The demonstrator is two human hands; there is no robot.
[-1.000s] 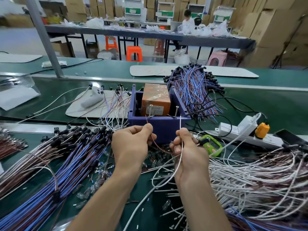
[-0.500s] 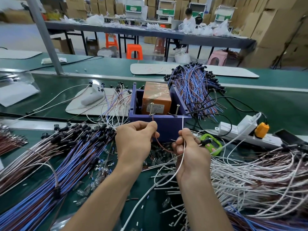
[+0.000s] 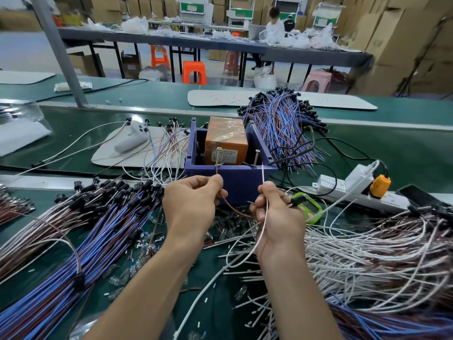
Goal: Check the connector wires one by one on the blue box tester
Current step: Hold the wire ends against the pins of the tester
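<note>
Now left hand (image 3: pixel 193 204) pinches the brown wire (image 3: pixel 231 207), right hand (image 3: pixel 279 217) the white wire (image 3: pixel 262 174) (floppy, I think): hold near tips.

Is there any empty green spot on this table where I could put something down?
The green belt is bare behind the power strip, right of the blue box. The far belt is bare left of the white mat. Crowded: around the left hand pinching the brown wire and right hand holding the white wire, wire piles everywhere.

left hand (image 3: pixel 193 204): bare | right hand (image 3: pixel 277 217): bare | forearms: bare down to frame edge
</note>
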